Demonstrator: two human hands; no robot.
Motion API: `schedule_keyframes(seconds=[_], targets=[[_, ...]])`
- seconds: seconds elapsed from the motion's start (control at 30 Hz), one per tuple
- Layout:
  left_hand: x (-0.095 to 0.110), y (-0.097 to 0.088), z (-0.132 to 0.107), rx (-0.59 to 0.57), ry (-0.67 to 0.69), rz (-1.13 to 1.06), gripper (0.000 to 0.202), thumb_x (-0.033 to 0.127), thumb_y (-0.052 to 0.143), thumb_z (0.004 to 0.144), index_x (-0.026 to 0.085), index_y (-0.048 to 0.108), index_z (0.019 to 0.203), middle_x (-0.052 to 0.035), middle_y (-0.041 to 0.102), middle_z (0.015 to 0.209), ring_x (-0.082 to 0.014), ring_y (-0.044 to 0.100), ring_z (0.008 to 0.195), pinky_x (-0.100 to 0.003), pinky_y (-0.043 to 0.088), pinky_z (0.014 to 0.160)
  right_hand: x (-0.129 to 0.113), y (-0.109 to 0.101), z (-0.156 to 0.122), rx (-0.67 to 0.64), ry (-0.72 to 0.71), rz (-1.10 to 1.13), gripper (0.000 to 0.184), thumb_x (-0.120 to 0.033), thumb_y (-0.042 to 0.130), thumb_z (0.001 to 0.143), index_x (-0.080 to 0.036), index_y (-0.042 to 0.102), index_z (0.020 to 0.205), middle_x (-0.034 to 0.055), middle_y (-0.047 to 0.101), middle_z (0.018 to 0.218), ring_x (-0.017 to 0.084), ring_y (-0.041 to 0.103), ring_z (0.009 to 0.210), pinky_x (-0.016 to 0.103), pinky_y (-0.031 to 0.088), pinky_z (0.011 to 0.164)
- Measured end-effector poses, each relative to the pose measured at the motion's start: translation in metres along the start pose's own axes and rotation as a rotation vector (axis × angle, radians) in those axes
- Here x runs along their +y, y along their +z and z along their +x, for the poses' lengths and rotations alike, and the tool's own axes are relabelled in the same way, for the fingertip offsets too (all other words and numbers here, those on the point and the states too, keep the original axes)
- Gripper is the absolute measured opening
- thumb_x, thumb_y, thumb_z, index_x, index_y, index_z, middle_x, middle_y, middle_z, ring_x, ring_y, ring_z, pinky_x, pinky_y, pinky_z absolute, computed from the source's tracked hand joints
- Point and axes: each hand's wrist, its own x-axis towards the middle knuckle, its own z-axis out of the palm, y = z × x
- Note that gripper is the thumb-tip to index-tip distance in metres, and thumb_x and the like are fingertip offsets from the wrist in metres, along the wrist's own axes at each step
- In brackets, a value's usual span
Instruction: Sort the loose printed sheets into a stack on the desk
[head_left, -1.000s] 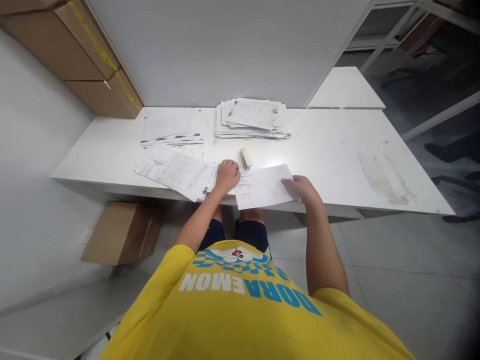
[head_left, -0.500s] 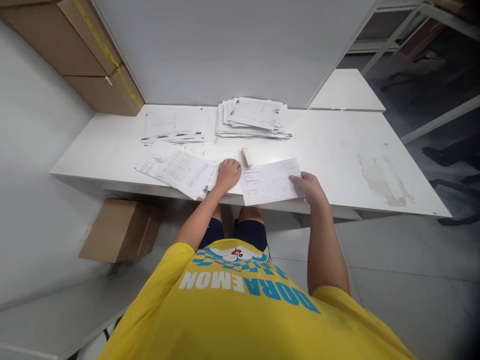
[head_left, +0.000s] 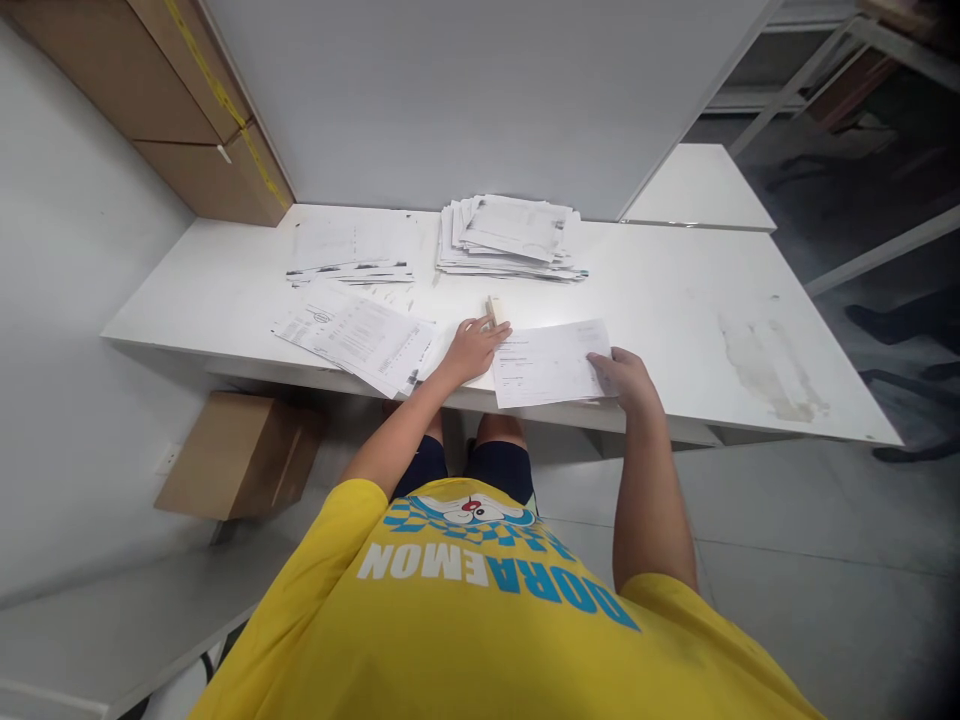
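Note:
My right hand (head_left: 628, 378) pinches the right edge of a printed sheet of paper (head_left: 547, 362), thumb on top, at the front edge of the white table. On the table at the sheet's upper left corner is a small cream stapler (head_left: 495, 308). My left hand (head_left: 476, 348) has its fingers around the near end of this stapler, covering part of it. To the left, several loose printed sheets (head_left: 360, 335) lie fanned out and overlap the table's front edge.
A thick pile of papers (head_left: 514, 228) and a lower paper stack (head_left: 349, 242) lie at the back of the table (head_left: 660, 300) against a grey panel (head_left: 480, 100). Cardboard boxes (head_left: 217, 170) stand at the back left, and another box (head_left: 225, 455) sits below the table.
My left hand has moved right and forward from the bare tabletop onto the stapler. The sheet in my right hand has shifted slightly to the right.

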Motion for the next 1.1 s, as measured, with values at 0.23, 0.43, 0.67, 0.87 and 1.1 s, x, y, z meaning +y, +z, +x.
schedule_keyframes(seconds=[0.23,0.43,0.67,0.87,1.1], targets=[[0.0,0.001,0.0,-0.007,-0.029,0.018,0.054,0.01,0.042,0.09,0.026,0.054,0.141,-0.0026,0.05,0.151,-0.0253,0.053,0.126,-0.046,0.032,0.109,-0.03,-0.003,0.001,0.068,-0.209,-0.21,0.015,-0.033,0.063,0.073,-0.019,0.058,0.076,0.0025,0.06,0.072,0.017,0.053,0.068,0.026,0.042,0.058],[-0.003,-0.003,-0.004,0.05,0.022,0.056,0.053,0.013,0.043,0.091,0.021,0.052,0.142,-0.0068,0.051,0.15,-0.0252,0.06,0.109,-0.043,0.04,0.1,-0.13,-0.004,-0.003,-0.03,-0.586,-0.518,0.014,-0.032,0.059,0.081,-0.019,0.063,0.084,0.0051,0.063,0.081,0.018,0.053,0.075,0.026,0.039,0.063],[-0.008,-0.007,-0.006,0.079,0.036,0.085,0.053,0.009,0.047,0.085,0.011,0.056,0.137,-0.0153,0.055,0.145,-0.0264,0.066,0.106,-0.045,0.048,0.093,-0.191,0.028,0.037,-0.128,-0.666,-0.472,0.015,-0.032,0.058,0.079,-0.018,0.063,0.083,0.0032,0.064,0.081,0.017,0.055,0.075,0.025,0.04,0.065],[-0.007,-0.006,-0.011,0.084,0.032,0.066,0.058,0.011,0.048,0.084,0.017,0.051,0.142,-0.0125,0.052,0.148,-0.0256,0.066,0.109,-0.044,0.051,0.092,-0.21,0.048,0.121,-0.131,-0.636,-0.272,0.021,-0.037,0.062,0.072,-0.018,0.063,0.083,-0.001,0.059,0.074,0.015,0.052,0.07,0.024,0.041,0.065],[-0.007,-0.003,-0.014,0.07,0.015,0.019,0.06,0.011,0.046,0.086,0.019,0.047,0.145,-0.0102,0.049,0.152,-0.0252,0.065,0.109,-0.042,0.053,0.088,-0.201,0.105,0.199,0.226,-0.421,-0.046,0.032,-0.027,0.054,0.068,-0.013,0.061,0.096,-0.0007,0.055,0.07,0.016,0.053,0.07,0.027,0.047,0.068]])
